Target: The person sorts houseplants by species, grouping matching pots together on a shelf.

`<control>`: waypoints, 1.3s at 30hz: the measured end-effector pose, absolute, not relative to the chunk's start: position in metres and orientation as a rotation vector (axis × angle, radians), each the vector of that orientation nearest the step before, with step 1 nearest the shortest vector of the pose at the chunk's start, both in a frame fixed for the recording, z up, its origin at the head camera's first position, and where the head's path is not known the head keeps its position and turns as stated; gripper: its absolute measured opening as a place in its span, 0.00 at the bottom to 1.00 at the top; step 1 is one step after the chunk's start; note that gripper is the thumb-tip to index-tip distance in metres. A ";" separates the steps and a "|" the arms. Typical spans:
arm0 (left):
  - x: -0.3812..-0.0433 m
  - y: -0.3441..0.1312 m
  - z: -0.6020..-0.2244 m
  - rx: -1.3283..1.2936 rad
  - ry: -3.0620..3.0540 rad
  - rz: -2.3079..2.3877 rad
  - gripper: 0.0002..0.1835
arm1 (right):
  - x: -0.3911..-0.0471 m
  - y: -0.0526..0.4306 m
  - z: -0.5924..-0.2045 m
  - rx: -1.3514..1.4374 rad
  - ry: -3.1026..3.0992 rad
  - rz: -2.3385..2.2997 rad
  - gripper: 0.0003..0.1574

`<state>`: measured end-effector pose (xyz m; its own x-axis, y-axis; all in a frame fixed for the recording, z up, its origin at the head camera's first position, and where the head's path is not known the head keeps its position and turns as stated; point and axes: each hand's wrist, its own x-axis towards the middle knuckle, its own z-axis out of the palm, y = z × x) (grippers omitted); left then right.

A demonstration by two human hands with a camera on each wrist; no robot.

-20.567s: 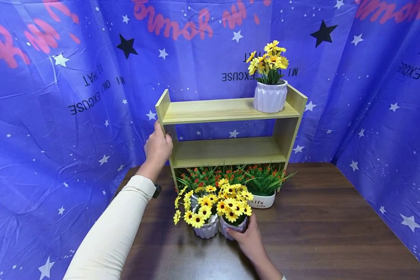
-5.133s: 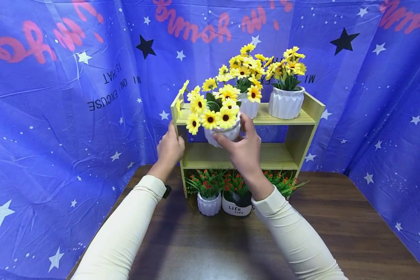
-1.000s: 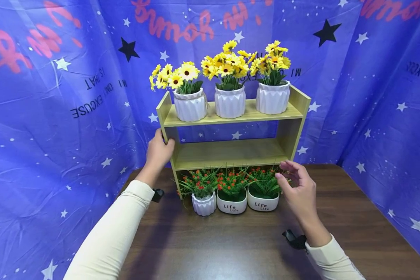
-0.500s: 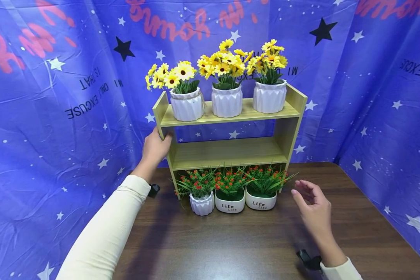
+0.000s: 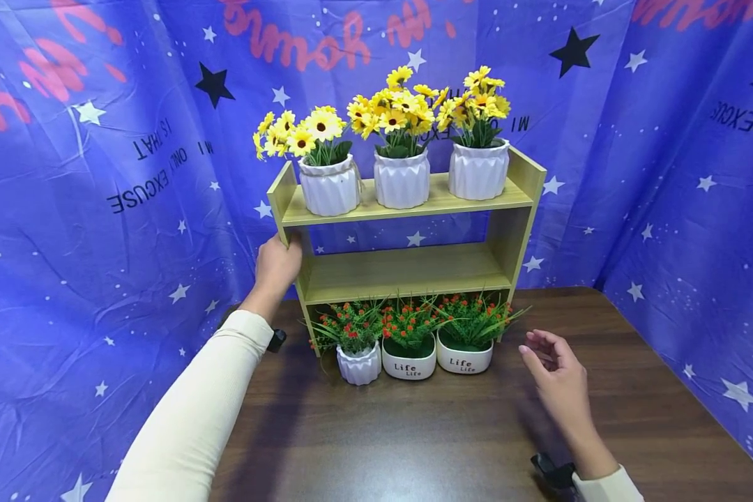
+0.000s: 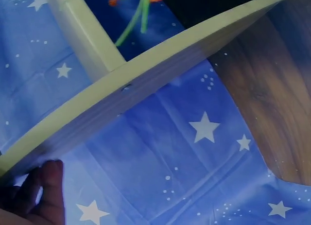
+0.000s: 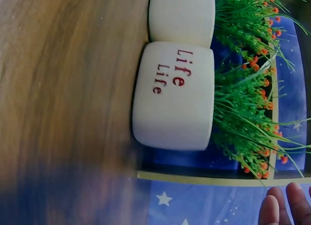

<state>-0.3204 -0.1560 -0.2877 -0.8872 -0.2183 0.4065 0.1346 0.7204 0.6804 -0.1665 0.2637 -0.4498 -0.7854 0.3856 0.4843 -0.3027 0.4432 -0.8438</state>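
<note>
My left hand (image 5: 278,262) grips the left side panel of a light wooden shelf (image 5: 408,275); in the left wrist view its fingers (image 6: 51,186) lie along the panel's outer face. On the top board stand three white fluted pots of yellow daisies: a left pot (image 5: 330,188), a middle pot (image 5: 402,183) and a right pot (image 5: 479,173). My right hand (image 5: 563,380) holds nothing, its fingers loosely bent, to the right of the nearest "Life" planter (image 5: 464,357). Another "Life" planter (image 5: 409,364) and a small fluted pot (image 5: 359,367) complete the row, all with red-flowered greenery.
The shelf stands on a dark brown wooden table (image 5: 389,439), with its lower row of pots at the front of the bottom opening. The middle board (image 5: 408,274) bears nothing. A blue starry curtain (image 5: 100,279) surrounds the table's back and sides.
Since the oldest frame, two daisy pots went from the table to the top board. In the last second my right hand moved right and down, away from the planters; my left hand stays on the panel.
</note>
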 end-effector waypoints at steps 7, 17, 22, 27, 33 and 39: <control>-0.323 -0.156 -0.291 0.042 -2.429 -1.019 0.21 | -0.177 0.255 -0.462 -0.051 -2.123 1.485 0.24; -0.323 -0.157 -0.295 0.039 -2.438 -0.985 0.22 | -0.192 0.245 -0.482 -0.116 -2.298 1.578 0.33; -0.323 -0.157 -0.296 0.036 -2.427 -0.981 0.22 | -0.196 0.244 -0.487 -0.167 -2.350 1.576 0.35; -0.325 -0.157 -0.297 0.035 -2.420 -0.985 0.22 | -0.200 0.244 -0.491 -0.207 -2.392 1.582 0.37; -0.326 -0.156 -0.295 0.025 -2.415 -0.973 0.21 | -0.207 0.242 -0.500 -0.228 -2.381 1.683 0.40; -0.324 -0.156 -0.296 0.029 -2.413 -0.964 0.21 | -0.214 0.240 -0.506 -0.219 -2.328 1.809 0.43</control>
